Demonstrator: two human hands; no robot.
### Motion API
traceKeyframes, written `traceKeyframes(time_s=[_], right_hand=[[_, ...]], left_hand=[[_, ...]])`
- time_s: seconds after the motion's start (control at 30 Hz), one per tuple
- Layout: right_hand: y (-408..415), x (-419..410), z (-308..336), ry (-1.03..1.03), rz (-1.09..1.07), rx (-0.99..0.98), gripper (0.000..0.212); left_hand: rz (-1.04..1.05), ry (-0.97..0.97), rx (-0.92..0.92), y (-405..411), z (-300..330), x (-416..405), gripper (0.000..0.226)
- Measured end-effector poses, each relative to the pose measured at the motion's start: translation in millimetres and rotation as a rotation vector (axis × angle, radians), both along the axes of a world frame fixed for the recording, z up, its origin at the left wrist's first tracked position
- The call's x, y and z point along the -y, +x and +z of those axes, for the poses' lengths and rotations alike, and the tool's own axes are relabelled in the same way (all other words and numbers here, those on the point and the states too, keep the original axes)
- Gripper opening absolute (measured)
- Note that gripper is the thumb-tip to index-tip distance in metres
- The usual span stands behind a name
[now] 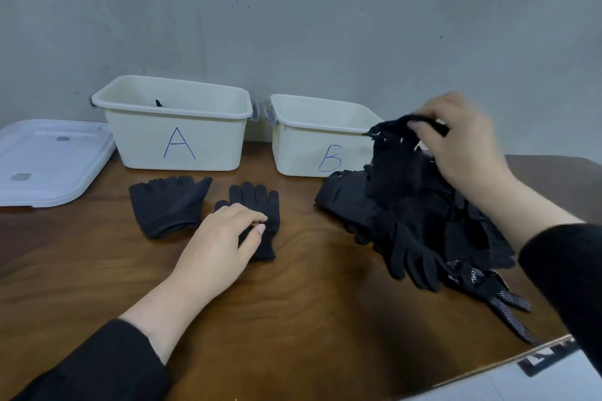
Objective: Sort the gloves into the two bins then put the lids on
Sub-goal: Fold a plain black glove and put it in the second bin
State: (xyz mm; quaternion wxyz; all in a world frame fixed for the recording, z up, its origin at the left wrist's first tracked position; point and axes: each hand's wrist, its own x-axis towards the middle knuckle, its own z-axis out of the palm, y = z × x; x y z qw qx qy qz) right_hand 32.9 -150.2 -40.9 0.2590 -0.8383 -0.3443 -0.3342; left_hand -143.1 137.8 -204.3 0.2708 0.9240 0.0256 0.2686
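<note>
Two cream bins stand at the back of the wooden table: bin A [208, 146] on the left with a bit of black glove showing inside, bin B [299, 153] to its right. In front of bin A lies a fingerless black glove [169, 205]. Beside it lies a full-fingered black glove [257, 202], which my left hand [224, 238] pinches near the cuff. My right hand [462, 140] grips the cuff of a black knit glove [394, 166] and holds it up over a pile of black gloves [423, 238] on the right.
A white lid [45, 159] lies flat at the left of bin A. A grey wall rises right behind the bins. A pale flat object [521, 378] sits at the table's near right corner. Bare wood stretches along the front of the table.
</note>
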Motion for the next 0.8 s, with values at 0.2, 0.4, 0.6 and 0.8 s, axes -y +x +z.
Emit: traceKeyframes(time_s=[0.2,0.4,0.6,0.8], right_hand=[[-11,2,-110,-0.770,-0.033,-0.259,0.015],[-14,-1,-79,-0.680,-0.104,-0.460,0.013],[-12,-15,-47,-0.353,-0.162,-0.225,0.015],[-22,-37,25,0.138,-0.002,-0.230,0.012]], left_hand=[[-0.013,-0.013,-0.008,-2,0,0,0.026],[0.025,-0.038,-0.012,0,-1,-4,0.026],[0.067,-0.111,0.019,1,0,-8,0.025],[0.130,-0.218,0.066,0,4,-12,0.023]])
